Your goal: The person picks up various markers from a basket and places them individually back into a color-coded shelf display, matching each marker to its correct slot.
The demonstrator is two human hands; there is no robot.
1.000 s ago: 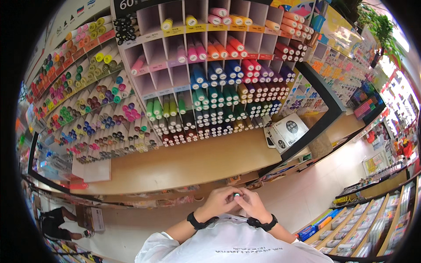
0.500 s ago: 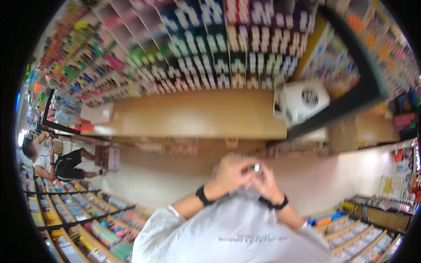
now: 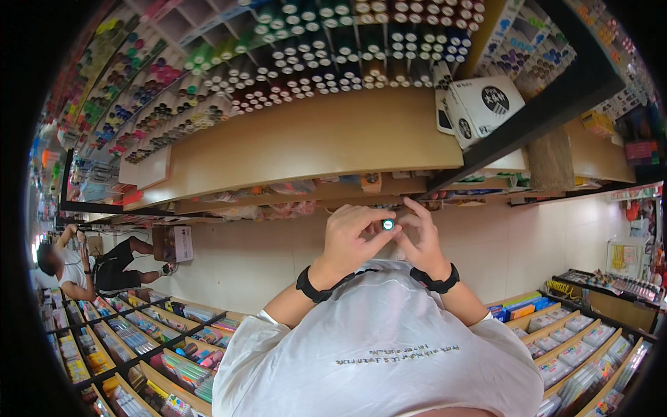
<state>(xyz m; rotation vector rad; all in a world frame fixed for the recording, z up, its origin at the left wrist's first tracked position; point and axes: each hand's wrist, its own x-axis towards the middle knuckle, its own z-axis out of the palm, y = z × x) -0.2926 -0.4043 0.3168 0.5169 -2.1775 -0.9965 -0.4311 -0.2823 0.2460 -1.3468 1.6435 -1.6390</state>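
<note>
In front of my chest, my left hand (image 3: 347, 240) pinches a marker (image 3: 388, 224) between thumb and forefinger. Its round white end with a green rim faces up; the barrel below is hidden by the fingers. My right hand (image 3: 424, 242) meets it from the other side, thumb and curled fingers at the marker, with one finger lifted away. Both wrists wear black bands. Beyond the hands stands a wooden counter (image 3: 306, 142), and above it a rack of markers (image 3: 299, 52) with their round ends facing out, sorted by colour.
A white box (image 3: 483, 104) sits on the counter's right, beside a black post (image 3: 528, 104). Slanted stationery bins lie behind me at left (image 3: 132, 330) and right (image 3: 573, 347). At far left a person (image 3: 83, 260) stands near a carton (image 3: 174, 244) on the floor.
The view has tilted and sharpened, so the counter and my hands appear higher. The marker stays between my hands, and a right finger now lifts away from it.
</note>
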